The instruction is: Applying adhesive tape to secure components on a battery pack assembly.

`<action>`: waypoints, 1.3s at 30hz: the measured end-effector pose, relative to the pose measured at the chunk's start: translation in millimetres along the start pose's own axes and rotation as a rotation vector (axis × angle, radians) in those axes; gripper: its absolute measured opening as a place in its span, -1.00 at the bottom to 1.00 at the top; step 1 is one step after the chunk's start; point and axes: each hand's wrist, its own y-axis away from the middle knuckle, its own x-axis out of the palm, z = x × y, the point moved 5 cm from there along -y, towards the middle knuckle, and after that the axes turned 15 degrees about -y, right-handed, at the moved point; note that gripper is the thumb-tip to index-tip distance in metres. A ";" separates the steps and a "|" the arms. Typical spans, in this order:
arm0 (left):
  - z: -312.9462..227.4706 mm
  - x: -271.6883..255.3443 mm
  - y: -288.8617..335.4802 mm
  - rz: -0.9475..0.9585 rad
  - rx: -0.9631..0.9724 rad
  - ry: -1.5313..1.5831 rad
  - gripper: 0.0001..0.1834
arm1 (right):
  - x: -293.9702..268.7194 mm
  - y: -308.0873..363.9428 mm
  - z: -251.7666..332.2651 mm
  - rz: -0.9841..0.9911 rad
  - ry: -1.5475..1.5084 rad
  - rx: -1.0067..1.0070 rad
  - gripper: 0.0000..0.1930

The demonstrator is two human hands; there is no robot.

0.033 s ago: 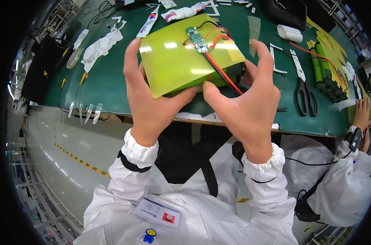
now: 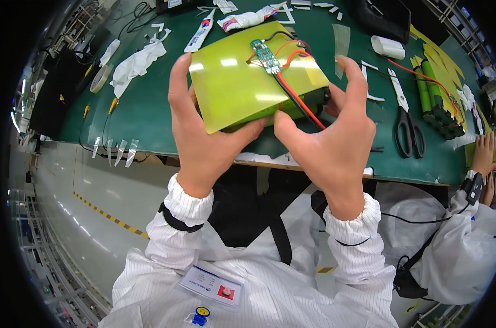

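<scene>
Above the table's front edge I hold a battery pack between both hands. A glossy yellow-green sheet (image 2: 231,82) covers its top, and green cells (image 2: 291,111) show beneath along the near side. On the sheet sits a small green circuit board (image 2: 265,56) with thin red and black wires, and a thick red and black cable (image 2: 297,98) runs toward me. My left hand (image 2: 204,131) grips the left side, thumb underneath at the near edge. My right hand (image 2: 330,131) closes round the right near corner, its fingertips partly hidden. A clear tape strip (image 2: 342,44) meets my right index fingertip.
Black-handled scissors (image 2: 405,117) and another wired battery pack (image 2: 436,101) lie to the right, near a co-worker's hand (image 2: 483,153). Glue tubes (image 2: 200,31), crumpled white paper (image 2: 136,68) and a tape roll (image 2: 100,79) lie behind and left. Tape strips (image 2: 131,153) hang from the front edge.
The whole view has shifted very slightly, with the pack, hands and tabletop things a few pixels to the right and down. My grip is unchanged.
</scene>
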 end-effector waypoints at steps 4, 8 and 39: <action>2.1 -0.5 1.5 0.010 -0.023 0.006 0.22 | -3.9 -2.2 1.6 -0.015 0.074 -0.002 -0.19; 6.4 -1.4 1.8 0.015 0.010 -0.012 0.22 | -4.5 -2.7 -1.9 -0.013 0.090 -0.022 -0.20; -59.0 -58.3 18.9 0.013 0.365 -0.743 -0.53 | -11.7 -1.6 -11.3 0.048 0.047 -0.067 -0.19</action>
